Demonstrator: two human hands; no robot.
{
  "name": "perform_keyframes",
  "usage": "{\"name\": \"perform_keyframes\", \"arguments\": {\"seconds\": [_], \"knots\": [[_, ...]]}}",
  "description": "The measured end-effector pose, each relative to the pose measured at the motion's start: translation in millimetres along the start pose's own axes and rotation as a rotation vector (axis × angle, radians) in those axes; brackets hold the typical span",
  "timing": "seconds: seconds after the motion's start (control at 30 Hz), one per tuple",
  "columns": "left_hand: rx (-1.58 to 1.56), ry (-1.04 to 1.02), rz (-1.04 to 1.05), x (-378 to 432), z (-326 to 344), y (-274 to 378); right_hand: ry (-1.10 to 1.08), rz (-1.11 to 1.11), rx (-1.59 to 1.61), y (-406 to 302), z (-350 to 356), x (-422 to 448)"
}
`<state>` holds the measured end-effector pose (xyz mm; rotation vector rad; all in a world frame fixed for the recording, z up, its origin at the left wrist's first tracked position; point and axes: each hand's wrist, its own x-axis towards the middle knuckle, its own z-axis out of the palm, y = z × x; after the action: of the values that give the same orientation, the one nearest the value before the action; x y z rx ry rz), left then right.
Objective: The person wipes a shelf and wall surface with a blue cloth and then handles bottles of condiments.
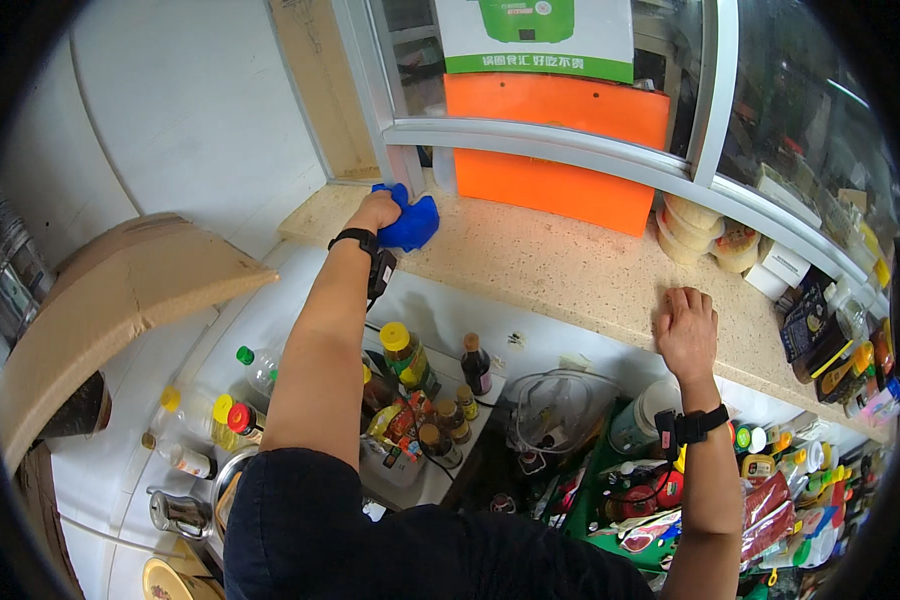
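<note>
My left hand [377, 210] grips a bunched blue cloth [414, 225] at the left end of a speckled beige windowsill [525, 240], close to the window frame. The cloth rests on the sill, and part of it is hidden under my fingers. Farther right, my right hand [688, 334] lies on the sill's front edge with its fingers curled and close together; nothing shows in it. Behind the sill, an orange board [555, 180] leans at the window, partly behind the metal rail [532, 139].
Round plastic tubs [682, 229], a white box [776, 270] and several bottles [844, 367] crowd the sill's right end. Below stand sauce bottles [405, 360] on a white surface and a green crate [592, 517] of packages. A bent cardboard sheet [142, 292] juts in at left.
</note>
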<state>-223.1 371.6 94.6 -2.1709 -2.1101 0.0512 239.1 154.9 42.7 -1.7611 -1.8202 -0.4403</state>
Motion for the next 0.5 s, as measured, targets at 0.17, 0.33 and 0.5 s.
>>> {"name": "perform_keyframes", "arguments": {"seconds": [0.17,0.33,0.5], "knots": [[-0.17,-0.007,0.094,-18,3,25,-0.027,0.006,-0.022,2,1,0],[-0.823,0.029,0.186,-48,-7,71,-0.016,-0.013,-0.013,4,-1,-1],[-1.683,0.322,-0.11,-45,-13,58,-0.02,-0.008,0.017,3,1,-3]]}}
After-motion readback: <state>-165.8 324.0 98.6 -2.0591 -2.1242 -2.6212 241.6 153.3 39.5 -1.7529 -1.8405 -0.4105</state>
